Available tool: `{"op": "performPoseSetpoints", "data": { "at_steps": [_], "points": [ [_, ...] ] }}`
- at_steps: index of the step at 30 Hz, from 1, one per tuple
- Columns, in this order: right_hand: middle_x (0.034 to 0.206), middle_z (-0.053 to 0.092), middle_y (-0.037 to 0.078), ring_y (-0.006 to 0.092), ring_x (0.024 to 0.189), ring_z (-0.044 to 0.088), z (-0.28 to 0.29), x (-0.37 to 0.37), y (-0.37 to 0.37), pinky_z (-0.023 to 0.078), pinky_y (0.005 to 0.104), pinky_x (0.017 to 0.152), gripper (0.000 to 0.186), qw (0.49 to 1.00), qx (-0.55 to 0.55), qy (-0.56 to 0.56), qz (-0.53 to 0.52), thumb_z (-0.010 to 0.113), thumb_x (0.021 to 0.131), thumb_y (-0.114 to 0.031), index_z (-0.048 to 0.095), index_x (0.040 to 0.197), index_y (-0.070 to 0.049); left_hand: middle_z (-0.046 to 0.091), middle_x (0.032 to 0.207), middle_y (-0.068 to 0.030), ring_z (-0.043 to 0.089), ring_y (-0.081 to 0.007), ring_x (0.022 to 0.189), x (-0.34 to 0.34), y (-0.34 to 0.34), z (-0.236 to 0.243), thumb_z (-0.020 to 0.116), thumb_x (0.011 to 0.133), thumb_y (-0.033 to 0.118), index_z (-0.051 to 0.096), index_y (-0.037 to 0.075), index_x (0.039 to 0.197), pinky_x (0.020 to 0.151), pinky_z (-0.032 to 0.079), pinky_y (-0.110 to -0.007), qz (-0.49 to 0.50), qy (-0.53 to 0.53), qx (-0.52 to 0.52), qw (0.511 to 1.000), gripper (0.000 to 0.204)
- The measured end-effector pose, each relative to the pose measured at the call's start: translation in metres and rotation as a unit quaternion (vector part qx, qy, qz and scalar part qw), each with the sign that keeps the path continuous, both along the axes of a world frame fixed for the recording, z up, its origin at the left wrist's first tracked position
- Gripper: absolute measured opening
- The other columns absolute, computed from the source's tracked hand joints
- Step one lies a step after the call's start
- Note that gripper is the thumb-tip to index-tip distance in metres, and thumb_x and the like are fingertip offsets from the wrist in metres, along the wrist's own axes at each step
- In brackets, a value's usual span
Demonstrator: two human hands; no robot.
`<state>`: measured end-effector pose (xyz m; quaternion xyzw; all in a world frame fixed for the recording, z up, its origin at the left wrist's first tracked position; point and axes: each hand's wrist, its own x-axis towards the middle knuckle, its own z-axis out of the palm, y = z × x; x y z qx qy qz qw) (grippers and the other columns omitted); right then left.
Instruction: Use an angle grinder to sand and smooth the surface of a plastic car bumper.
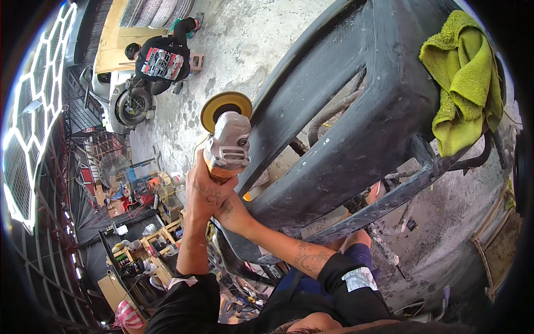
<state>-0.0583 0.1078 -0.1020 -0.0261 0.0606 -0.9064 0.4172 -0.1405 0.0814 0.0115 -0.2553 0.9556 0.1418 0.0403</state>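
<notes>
Both my hands are wrapped round an angle grinder (230,139) with a grey head, an orange-toned body and a round yellow disc (207,115). My left hand (201,189) closes round its near end. My right hand (227,205) crosses in from the right and overlaps the left; its fingers are mostly hidden. The grinder sits beside the left edge of a large dark grey car bumper (339,150) with long slots. From this angle I cannot tell whether the disc touches the bumper. A lime-green towel (461,83) drapes over the bumper's far right end.
At the far left another person (161,61) crouches beside a motorcycle (130,106). Stacked tires (158,12) stand behind. Shelves (142,250) of bottles and tools fill the lower left. A dark support bar (378,209) runs beneath the bumper, over a concrete floor (261,50).
</notes>
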Motion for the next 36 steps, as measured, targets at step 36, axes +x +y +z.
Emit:
{"op": "performPoseSetpoints", "data": {
  "at_steps": [36],
  "points": [
    [0.142, 0.054, 0.011, 0.0212, 0.132, 0.053, 0.001, -0.001, 0.002, 0.044, 0.0351, 0.109, 0.061, 0.989, 0.109, 0.096, 0.000, 0.070, 0.089, 0.000, 0.043, 0.144, -0.003, 0.072, 0.099, -0.0233, 0.069, -0.0467, 0.094, 0.004, -0.002, 0.000, 0.084, 0.069, 0.015, 0.055, 0.001, 0.119, 0.079, 0.055, -0.046, -0.033, 0.028, -0.010, 0.999, 0.060]
  ]
}}
